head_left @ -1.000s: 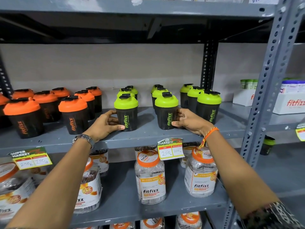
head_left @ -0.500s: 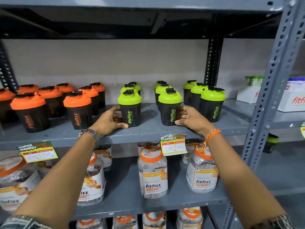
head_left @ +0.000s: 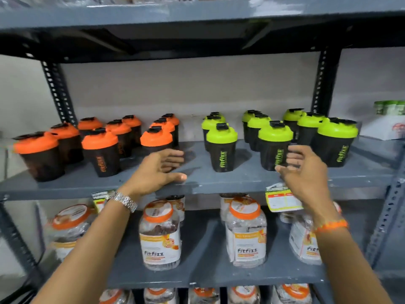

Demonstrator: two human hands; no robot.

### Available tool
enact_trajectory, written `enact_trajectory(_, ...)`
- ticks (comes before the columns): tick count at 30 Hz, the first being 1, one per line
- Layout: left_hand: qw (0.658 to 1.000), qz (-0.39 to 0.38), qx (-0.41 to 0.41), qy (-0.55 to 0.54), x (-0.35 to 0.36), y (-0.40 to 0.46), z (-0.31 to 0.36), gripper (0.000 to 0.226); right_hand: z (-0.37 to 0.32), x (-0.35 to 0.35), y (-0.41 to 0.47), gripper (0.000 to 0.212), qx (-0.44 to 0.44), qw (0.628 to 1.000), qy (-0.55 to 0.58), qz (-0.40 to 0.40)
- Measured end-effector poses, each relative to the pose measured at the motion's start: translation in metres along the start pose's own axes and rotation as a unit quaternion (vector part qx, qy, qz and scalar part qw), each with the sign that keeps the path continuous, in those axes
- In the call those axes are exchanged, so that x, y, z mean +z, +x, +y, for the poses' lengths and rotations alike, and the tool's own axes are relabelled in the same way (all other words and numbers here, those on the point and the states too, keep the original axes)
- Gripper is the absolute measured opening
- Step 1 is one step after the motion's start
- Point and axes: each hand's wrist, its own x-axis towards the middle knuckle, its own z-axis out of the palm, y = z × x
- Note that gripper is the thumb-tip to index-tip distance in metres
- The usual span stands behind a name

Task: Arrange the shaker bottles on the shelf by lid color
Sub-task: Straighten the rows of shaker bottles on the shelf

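Observation:
On the grey middle shelf stand black shaker bottles in two groups. Several orange-lidded bottles fill the left half, and several green-lidded bottles fill the right half. My left hand hovers open at the shelf's front edge, just in front of the nearest orange-lidded bottle, holding nothing. My right hand is open with fingers spread, close beside a front green-lidded bottle but not gripping it. Another front green-lidded bottle stands between my hands.
Clear jars with orange lids line the shelf below, and price tags hang on the middle shelf's front edge. A white box sits at the far right. Perforated uprights frame the shelf, with another shelf board above.
Both hands have let go of the two front green-lidded bottles and pulled back, open. The view has shifted left, so the orange group shows fully.

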Motion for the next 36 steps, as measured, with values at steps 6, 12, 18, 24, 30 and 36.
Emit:
enact_trajectory(6, 0.958, 0.283, 0.045, 0.014, -0.089, -0.057, -0.051, 0.027, -0.059, 0.121, -0.066, 0.047, -0.065, 0.968, 0.135, -0.203)
enact_trajectory(12, 0.951, 0.303, -0.064, 0.022, -0.153, -0.057, -0.125, 0.048, -0.079, 0.216, -0.039, 0.091, -0.041, 0.947, -0.09, -0.307)
enact_trajectory(18, 0.986, 0.121, -0.105, 0.052, -0.182, -0.02, -0.14, 0.092, -0.087, 0.245, -0.023, 0.089, 0.013, 0.927, -0.038, -0.374)
enact_trajectory(24, 0.996, 0.005, -0.089, 0.006, -0.191, -0.002, -0.148, 0.086, -0.09, 0.257, -0.024, 0.08, -0.004, 0.924, -0.022, -0.383)
enact_trajectory(30, 0.997, 0.025, -0.071, 0.005, -0.19, -0.005, -0.159, 0.066, -0.09, 0.259, -0.031, 0.079, -0.026, 0.932, -0.017, -0.361)
enact_trajectory(36, 0.998, -0.005, -0.061, 0.021, -0.192, -0.006, -0.159, 0.066, -0.089, 0.258, -0.033, 0.077, -0.025, 0.93, -0.018, -0.365)
